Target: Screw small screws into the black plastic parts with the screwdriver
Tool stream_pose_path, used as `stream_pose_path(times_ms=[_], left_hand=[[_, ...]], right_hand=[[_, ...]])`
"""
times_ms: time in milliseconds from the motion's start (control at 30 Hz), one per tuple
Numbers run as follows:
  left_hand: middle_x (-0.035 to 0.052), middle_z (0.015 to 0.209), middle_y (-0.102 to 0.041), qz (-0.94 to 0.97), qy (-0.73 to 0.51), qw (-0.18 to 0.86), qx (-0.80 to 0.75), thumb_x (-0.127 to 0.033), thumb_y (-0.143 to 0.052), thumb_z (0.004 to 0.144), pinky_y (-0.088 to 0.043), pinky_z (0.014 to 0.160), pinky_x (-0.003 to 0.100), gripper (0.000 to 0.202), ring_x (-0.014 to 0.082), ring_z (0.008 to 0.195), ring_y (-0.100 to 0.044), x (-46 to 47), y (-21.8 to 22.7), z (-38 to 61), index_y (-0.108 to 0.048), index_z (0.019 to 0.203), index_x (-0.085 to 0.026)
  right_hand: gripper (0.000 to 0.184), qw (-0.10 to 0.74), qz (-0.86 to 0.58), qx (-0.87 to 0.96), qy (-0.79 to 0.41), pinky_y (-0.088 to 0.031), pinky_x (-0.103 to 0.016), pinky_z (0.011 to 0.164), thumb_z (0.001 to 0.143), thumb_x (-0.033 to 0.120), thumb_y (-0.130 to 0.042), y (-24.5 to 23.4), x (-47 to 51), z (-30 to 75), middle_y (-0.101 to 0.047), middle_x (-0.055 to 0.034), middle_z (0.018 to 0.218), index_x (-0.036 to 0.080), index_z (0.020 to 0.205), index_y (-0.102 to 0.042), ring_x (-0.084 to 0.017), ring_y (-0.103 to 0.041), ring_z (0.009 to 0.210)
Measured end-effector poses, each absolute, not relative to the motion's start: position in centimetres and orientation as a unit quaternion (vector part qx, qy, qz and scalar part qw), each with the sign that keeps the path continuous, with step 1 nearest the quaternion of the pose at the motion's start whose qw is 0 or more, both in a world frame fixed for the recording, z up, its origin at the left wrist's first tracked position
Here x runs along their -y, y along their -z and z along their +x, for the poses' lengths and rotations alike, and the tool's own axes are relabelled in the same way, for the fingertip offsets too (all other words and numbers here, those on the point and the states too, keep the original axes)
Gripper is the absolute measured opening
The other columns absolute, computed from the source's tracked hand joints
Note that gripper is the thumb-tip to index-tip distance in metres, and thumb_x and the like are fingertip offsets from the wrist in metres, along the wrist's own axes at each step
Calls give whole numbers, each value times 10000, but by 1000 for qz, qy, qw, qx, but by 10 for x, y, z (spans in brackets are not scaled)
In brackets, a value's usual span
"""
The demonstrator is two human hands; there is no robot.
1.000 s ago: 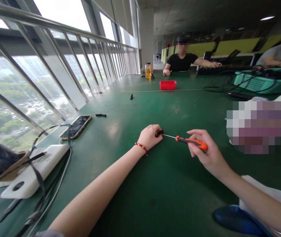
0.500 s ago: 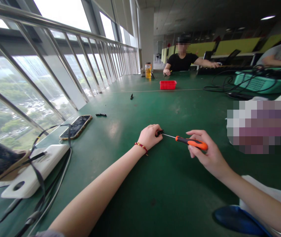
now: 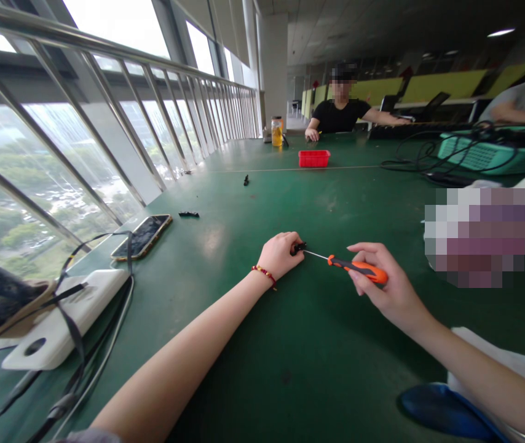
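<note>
My left hand (image 3: 282, 253) rests on the green table, its fingers closed around a small black part (image 3: 298, 248) whose kind I cannot make out. Most of that part is hidden by the fingers. In my right hand (image 3: 385, 283) lies a screwdriver (image 3: 359, 267) with an orange and black handle, held between thumb and fingers. Its thin metal shaft points left, and the tip meets the black part. Farther off on the table are two more small black pieces, one (image 3: 189, 215) to the left and one (image 3: 246, 180) toward the back.
A phone (image 3: 145, 237) and a white power strip (image 3: 66, 320) with cables lie at the left, beside the metal railing (image 3: 161, 123). A red box (image 3: 314, 159), a jar (image 3: 276, 132) and a green basket (image 3: 484, 154) stand farther back. Two people sit beyond.
The screwdriver's handle has turned a little about its own axis in my right hand. My left hand and the black part have stayed in place.
</note>
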State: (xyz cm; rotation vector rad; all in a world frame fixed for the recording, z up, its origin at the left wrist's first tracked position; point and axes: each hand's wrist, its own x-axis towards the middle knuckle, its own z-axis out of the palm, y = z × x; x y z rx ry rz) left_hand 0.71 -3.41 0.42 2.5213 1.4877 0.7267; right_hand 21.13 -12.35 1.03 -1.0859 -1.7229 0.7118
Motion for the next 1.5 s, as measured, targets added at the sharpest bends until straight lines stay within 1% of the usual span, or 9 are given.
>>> stream_pose_path(times_ms=[100,200,433,567,667,900,1167,1367,1500], left_hand=[[2,734,-608,835,-242,63,-491,-198,-541,712,-447,646,252,107,149,716,-566,34,-4,7,-594,803,-182],[2,731,-605,834,-247,64,-490,-197,-539,712,-447,645,252,107,148,713,-564,34,-3,7,-592,804,-182],[3,734,-610,830,-248,68,-495,-198,-538,714,-447,634,249,111,148,707,-567,34,-4,7,-594,809,-185],[4,741,-615,828,-242,68,-502,-210,-541,727,-449,638,250,96,148,713,-571,35,-4,7,-593,805,-188],[5,756,-625,816,-242,57,-522,-226,-546,744,-450,642,250,79,151,731,-578,35,-4,8,-591,801,-195],[0,749,-644,788,-275,50,-548,-260,-529,793,-454,663,253,109,155,754,-594,37,-6,7,-610,837,-203],[8,845,-675,872,-298,93,-377,-266,-528,813,-472,778,250,158,135,820,-613,59,-11,21,-623,926,-206],[6,832,-675,889,-285,139,-329,-286,-539,812,-474,752,230,153,123,795,-615,72,-11,29,-620,907,-196],[6,826,-677,885,-290,174,-319,-337,-549,822,-474,760,223,185,120,791,-622,72,-12,27,-625,903,-189]], right_hand=[[297,436,-450,687,-369,-350,-234,466,900,399,-426,-9,124,211,-416,73,564,220,1136,-454,-89,-399,448],[330,405,-441,694,-399,-317,-234,438,923,407,-346,-10,124,213,-377,81,486,200,1137,-488,-96,-367,415],[206,292,-423,815,-269,-360,-249,540,803,252,-497,-11,125,214,-561,29,655,218,968,-616,-98,-459,520],[182,252,-400,855,-214,-404,-264,649,736,230,-558,-11,127,212,-631,9,831,230,916,-590,-127,-546,668],[91,239,-391,864,-208,-404,-272,666,782,255,-523,-13,129,209,-617,3,820,229,857,-567,-138,-551,705],[43,344,-466,792,-194,-409,-265,638,834,243,-484,-10,122,209,-550,7,757,224,840,-522,-123,-521,655],[385,405,-509,718,-249,-455,-277,608,768,424,-614,11,100,223,-540,6,760,214,1067,-493,-140,-539,653],[180,385,-491,739,-254,-438,-267,589,814,371,-563,6,103,220,-544,2,745,213,896,-544,-135,-531,641],[150,376,-491,744,-253,-417,-259,570,816,352,-561,4,105,218,-552,7,726,212,868,-561,-133,-530,627]])
